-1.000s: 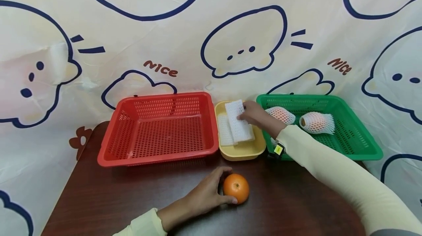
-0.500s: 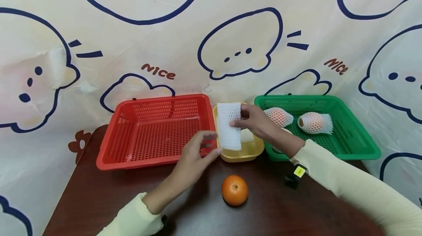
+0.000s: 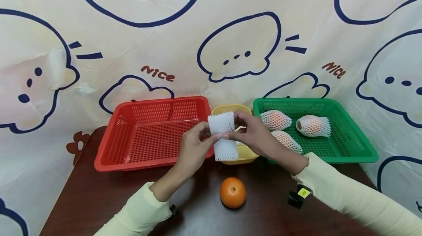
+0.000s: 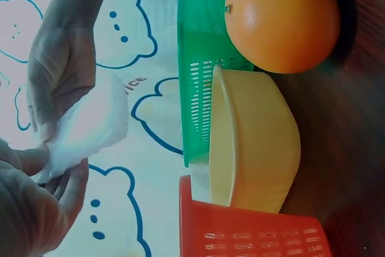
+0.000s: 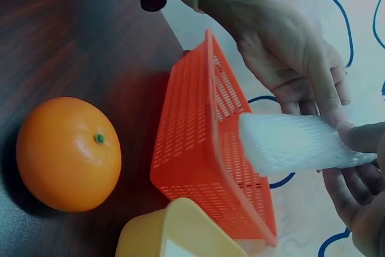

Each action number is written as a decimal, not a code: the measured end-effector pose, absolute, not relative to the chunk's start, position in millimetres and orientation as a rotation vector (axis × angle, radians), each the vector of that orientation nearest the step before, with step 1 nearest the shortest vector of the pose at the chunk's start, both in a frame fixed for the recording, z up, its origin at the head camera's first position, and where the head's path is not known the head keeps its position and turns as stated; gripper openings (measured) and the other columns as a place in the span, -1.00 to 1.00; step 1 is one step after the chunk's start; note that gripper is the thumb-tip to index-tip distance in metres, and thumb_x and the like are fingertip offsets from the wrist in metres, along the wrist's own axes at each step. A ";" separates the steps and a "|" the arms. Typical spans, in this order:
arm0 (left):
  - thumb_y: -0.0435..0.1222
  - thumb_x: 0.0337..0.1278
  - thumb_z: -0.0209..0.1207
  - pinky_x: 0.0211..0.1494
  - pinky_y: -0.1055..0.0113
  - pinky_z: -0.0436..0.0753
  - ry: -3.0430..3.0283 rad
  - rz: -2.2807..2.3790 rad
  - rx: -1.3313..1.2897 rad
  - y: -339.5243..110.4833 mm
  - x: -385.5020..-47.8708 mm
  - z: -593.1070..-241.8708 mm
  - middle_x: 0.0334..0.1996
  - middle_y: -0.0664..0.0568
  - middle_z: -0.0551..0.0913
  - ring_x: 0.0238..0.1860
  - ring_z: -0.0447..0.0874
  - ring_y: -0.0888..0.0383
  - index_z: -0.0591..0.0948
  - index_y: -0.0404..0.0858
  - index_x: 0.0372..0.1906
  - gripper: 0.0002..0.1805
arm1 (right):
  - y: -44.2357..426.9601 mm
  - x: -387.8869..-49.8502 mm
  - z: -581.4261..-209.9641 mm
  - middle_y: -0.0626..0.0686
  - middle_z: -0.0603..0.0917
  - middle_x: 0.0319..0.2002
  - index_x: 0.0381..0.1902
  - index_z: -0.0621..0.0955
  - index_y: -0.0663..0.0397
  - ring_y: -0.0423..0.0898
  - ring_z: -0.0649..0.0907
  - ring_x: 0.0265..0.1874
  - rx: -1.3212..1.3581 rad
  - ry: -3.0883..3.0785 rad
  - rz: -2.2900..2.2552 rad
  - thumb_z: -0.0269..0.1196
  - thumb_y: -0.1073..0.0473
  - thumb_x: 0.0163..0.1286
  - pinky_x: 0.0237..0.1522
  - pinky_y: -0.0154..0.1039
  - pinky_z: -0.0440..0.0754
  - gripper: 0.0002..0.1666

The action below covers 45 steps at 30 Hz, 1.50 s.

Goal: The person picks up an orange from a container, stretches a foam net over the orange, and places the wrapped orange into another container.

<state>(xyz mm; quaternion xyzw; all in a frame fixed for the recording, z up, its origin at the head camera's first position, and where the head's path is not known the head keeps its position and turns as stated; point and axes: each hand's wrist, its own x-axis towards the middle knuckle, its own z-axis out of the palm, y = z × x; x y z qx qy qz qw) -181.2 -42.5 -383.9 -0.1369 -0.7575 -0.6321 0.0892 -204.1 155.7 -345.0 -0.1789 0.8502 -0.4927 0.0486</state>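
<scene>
Above the front of the yellow basin (image 3: 245, 155), both hands pinch a flat white foam net sleeve (image 3: 225, 152). My left hand (image 3: 192, 150) holds its left edge and my right hand (image 3: 255, 135) its right edge, thumbs meeting at the middle. In the right wrist view the sleeve (image 5: 289, 145) hangs out past the fingers. A bare orange (image 3: 233, 193) sits on the table below the hands, touched by neither. More white foam shows inside the basin, mostly hidden behind the right hand.
To the left stands a red basket (image 3: 158, 141) with nothing in it. A green basket (image 3: 349, 148) on the right holds several net-wrapped fruits, such as one wrapped fruit (image 3: 313, 125). A patterned cloth (image 3: 184, 45) hangs behind the dark table (image 3: 99, 195).
The left hand has let go of the orange and come up to the sleeve. The right hand has lifted the sleeve out of the yellow basin towards me. Both hands now hold it.
</scene>
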 end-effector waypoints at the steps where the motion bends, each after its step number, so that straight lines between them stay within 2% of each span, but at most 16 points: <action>1: -0.33 0.16 0.44 -0.28 0.48 0.65 -2.240 -1.884 -0.400 -42.4 -180.7 -383.3 -0.31 -0.07 0.78 -0.35 0.67 0.16 0.73 -0.28 -0.12 -0.79 | 154.9 -202.6 -345.0 0.14 0.68 0.04 0.11 0.59 0.13 0.03 0.68 -0.09 -0.550 2.594 -1.505 0.47 0.26 0.27 0.02 -0.11 0.78 -0.53; 5: -0.36 0.11 0.46 -0.37 0.49 0.56 -2.210 -1.887 -0.384 -43.2 -180.3 -380.7 -0.37 -0.09 0.78 -0.43 0.62 0.18 0.76 -0.30 -0.19 -0.82 | 153.0 -199.5 -345.7 0.15 0.68 0.06 0.15 0.60 0.15 0.03 0.68 -0.07 -0.572 2.576 -1.550 0.48 0.28 0.26 0.04 -0.10 0.77 -0.49; 8: -0.37 0.09 0.47 -0.38 0.48 0.57 -2.211 -1.885 -0.381 -44.7 -179.8 -379.1 -0.37 -0.09 0.78 -0.44 0.61 0.16 0.77 -0.30 -0.20 -0.83 | 152.3 -199.0 -346.3 0.17 0.68 0.07 0.15 0.60 0.17 0.05 0.68 -0.07 -0.576 2.533 -1.601 0.48 0.31 0.25 0.04 -0.10 0.77 -0.48; 15: -0.36 0.11 0.46 -0.23 0.44 0.72 -2.227 -1.889 -0.364 -49.0 -178.8 -377.5 -0.28 -0.07 0.81 -0.36 0.71 0.13 0.77 -0.28 -0.15 -0.80 | 150.6 -199.6 -347.8 0.18 0.66 0.08 0.16 0.60 0.17 0.06 0.67 -0.07 -0.572 2.497 -1.641 0.46 0.33 0.25 0.03 -0.11 0.77 -0.48; 28: -0.36 0.14 0.43 -0.06 0.34 0.78 -2.273 -1.878 -0.399 -52.8 -175.8 -376.2 -0.17 -0.06 0.82 -0.24 0.79 0.12 0.74 -0.28 -0.05 -0.74 | 149.3 -197.5 -350.2 0.17 0.65 0.09 0.18 0.59 0.17 0.08 0.66 -0.05 -0.565 2.462 -1.657 0.47 0.33 0.25 0.03 -0.14 0.77 -0.46; 35: -0.36 0.16 0.42 0.01 0.30 0.78 -2.307 -1.837 -0.385 -55.5 -176.3 -376.9 -0.10 -0.04 0.82 -0.12 0.80 0.11 0.74 -0.26 0.00 -0.71 | 151.6 -193.3 -348.6 0.15 0.64 0.10 0.19 0.57 0.13 0.09 0.66 -0.03 -0.517 2.452 -1.629 0.48 0.25 0.27 0.01 -0.12 0.78 -0.45; 39: -0.37 0.15 0.41 -0.01 0.27 0.77 -2.304 -1.779 -0.437 -56.2 -175.5 -376.9 -0.13 -0.05 0.82 -0.14 0.77 0.11 0.75 -0.27 0.00 -0.71 | 154.2 -187.8 -348.5 0.12 0.63 0.09 0.15 0.57 0.10 0.07 0.66 -0.01 -0.459 2.422 -1.619 0.50 0.19 0.26 0.03 -0.12 0.77 -0.46; 45: -0.40 0.23 0.36 0.05 0.30 0.76 -2.319 -1.802 -0.472 -58.4 -175.7 -375.8 -0.06 -0.02 0.81 -0.07 0.76 0.11 0.73 -0.24 0.05 -0.71 | 162.2 -180.7 -355.7 0.15 0.61 0.02 0.06 0.58 0.13 0.07 0.64 0.01 -0.507 2.333 -1.629 0.48 0.08 0.29 0.02 -0.23 0.75 -0.52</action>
